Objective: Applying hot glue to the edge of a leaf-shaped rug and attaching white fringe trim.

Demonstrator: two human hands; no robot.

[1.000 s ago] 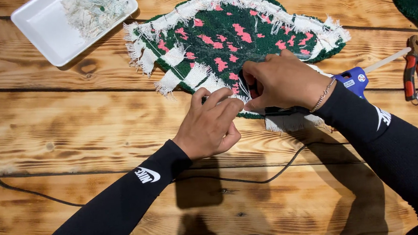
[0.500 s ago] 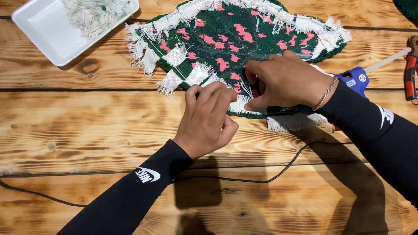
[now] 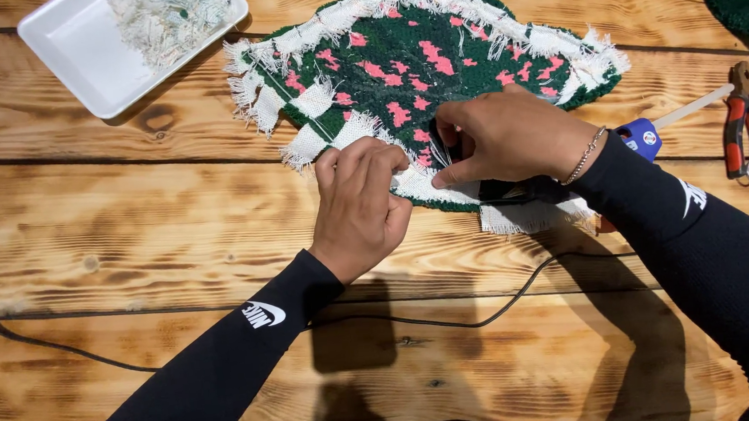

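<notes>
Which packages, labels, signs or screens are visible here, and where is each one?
Round label: on the blue glue gun by the right wrist; small, pale.
White logos: one on each black sleeve.
White tray: top left, rectangular, holding pale trimmings.
No screens or signs.

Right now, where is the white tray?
In the head view the white tray sits at the top left of the wooden table, left of the green and pink tufted piece, holding a heap of pale fabric trimmings.
</notes>
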